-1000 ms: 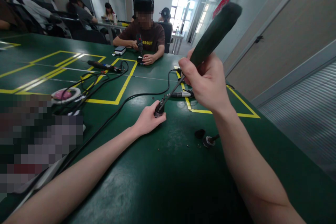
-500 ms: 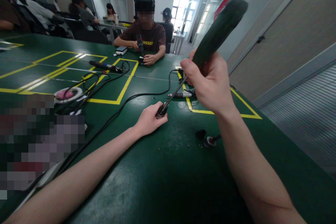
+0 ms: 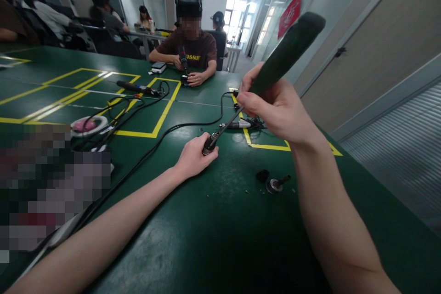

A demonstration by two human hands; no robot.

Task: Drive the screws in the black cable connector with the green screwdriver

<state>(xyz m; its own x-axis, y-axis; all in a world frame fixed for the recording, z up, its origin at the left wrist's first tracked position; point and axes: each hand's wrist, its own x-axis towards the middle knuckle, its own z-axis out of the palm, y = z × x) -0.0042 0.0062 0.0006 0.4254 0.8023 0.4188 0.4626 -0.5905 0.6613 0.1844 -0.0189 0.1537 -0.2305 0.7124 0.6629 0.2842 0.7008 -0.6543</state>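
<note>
My left hand rests on the green table, its fingers wrapped round a small dark cylindrical part with a metal fitting on top. Above and to the right, my right hand grips a tool with a thick dark green handle. The tool's thin metal shaft slants down to the left, and its tip meets the top of the part in my left hand. Exactly how the tip sits there is too small to tell.
A round metal piece with a stem lies beside a black cap and small bits. Behind are a pen-like tool, black cables and another corded tool. Across the table a person handles a black tool.
My right hand has turned and its fingers have shifted round the handle, whose far end has dropped slightly. My left hand has barely moved.
</note>
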